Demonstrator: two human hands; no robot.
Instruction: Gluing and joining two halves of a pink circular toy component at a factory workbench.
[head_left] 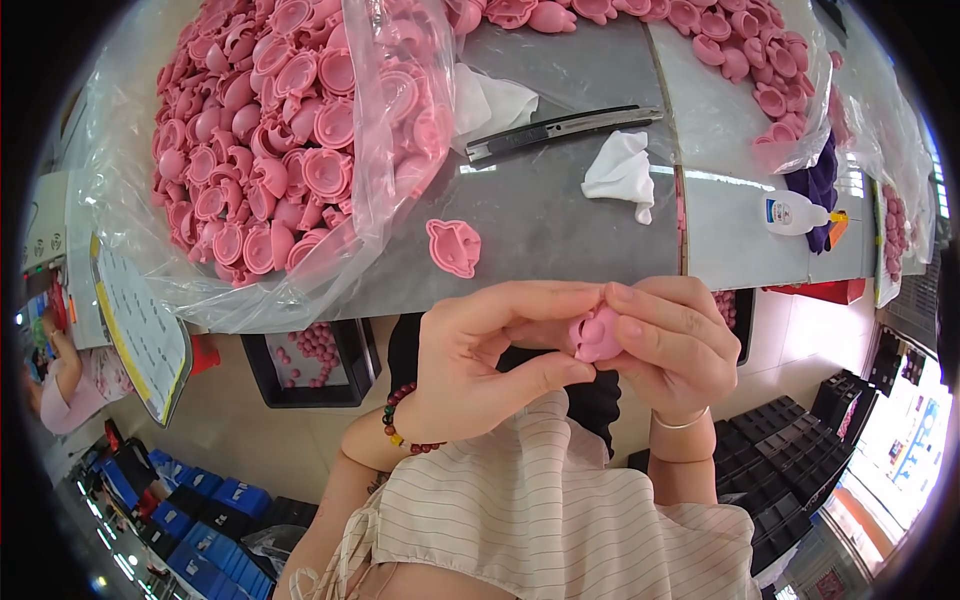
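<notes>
Just beyond the table's near edge, a small rounded pink plastic part (597,335) is held between my two hands. My left hand (490,350) curves round its left side, with thumb and fingertips closed in on it. From the right, the fingers of my right hand (680,345) wrap the same part and hide much of it. Whether it is one shell or two joined halves, I cannot tell. On the grey tabletop (540,240) beyond my left hand lies a single pink plastic shell (454,248), its hollow side up.
A clear plastic bag (375,240) full of pink shells (260,130) fills the back left. A utility knife (560,130) lies between crumpled white tissues (622,175). To the right are a white squeeze bottle (793,213) and more pink shells (745,45). Below the table sits a black tray (262,385).
</notes>
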